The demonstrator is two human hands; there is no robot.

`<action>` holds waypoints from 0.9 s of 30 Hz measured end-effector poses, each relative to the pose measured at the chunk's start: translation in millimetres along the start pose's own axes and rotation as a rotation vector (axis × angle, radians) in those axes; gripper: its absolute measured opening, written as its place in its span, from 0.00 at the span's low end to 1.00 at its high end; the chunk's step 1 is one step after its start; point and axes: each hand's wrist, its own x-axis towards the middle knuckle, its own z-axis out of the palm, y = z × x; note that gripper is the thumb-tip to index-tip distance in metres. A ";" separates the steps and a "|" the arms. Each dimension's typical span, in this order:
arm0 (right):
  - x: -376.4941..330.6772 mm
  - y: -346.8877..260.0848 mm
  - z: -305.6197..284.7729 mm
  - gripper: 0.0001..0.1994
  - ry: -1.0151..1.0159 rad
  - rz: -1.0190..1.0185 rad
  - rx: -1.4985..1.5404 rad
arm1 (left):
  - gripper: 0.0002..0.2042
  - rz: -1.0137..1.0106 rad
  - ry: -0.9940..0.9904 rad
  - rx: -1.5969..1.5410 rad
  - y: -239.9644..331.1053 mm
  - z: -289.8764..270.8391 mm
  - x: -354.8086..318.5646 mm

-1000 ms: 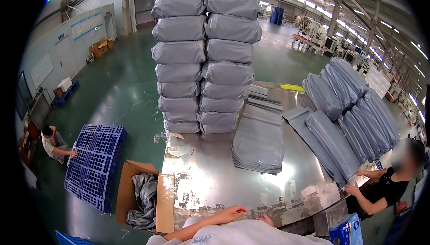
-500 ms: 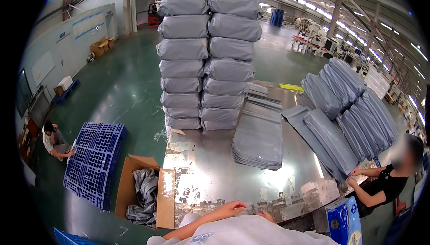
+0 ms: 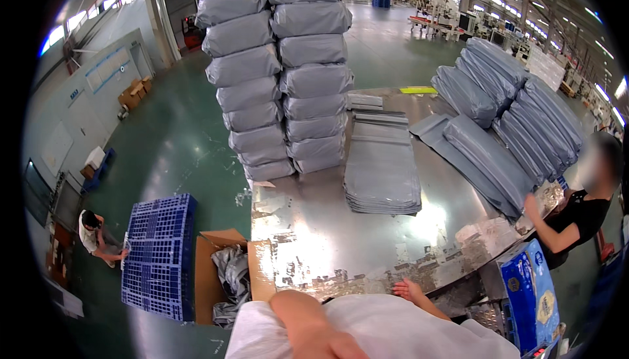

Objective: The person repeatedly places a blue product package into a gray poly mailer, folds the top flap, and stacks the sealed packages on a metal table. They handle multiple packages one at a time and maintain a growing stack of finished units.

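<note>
White bundle sits at the near bench edge against the body, left hand pressed on top with fingers hidden so grip can't be told, right hand fingers spread loosely open at its far edge.

Your worktop is glossy, scuffed metal; the grey bags look like smooth matt plastic, the white bundle like soft cloth.
</note>
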 end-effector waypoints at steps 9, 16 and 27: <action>-6.3 -0.5 11.9 0.23 -0.008 -0.067 -0.038 | 0.21 0.411 -0.264 -0.166 -27.3 -6.5 13.6; 3.7 18.9 -24.4 0.23 0.019 -0.118 0.079 | 0.15 -0.028 -0.010 -0.301 -16.3 3.1 2.9; 4.0 20.3 0.1 0.20 0.097 -0.187 -0.062 | 0.05 -0.341 0.171 -0.047 -33.4 62.4 6.2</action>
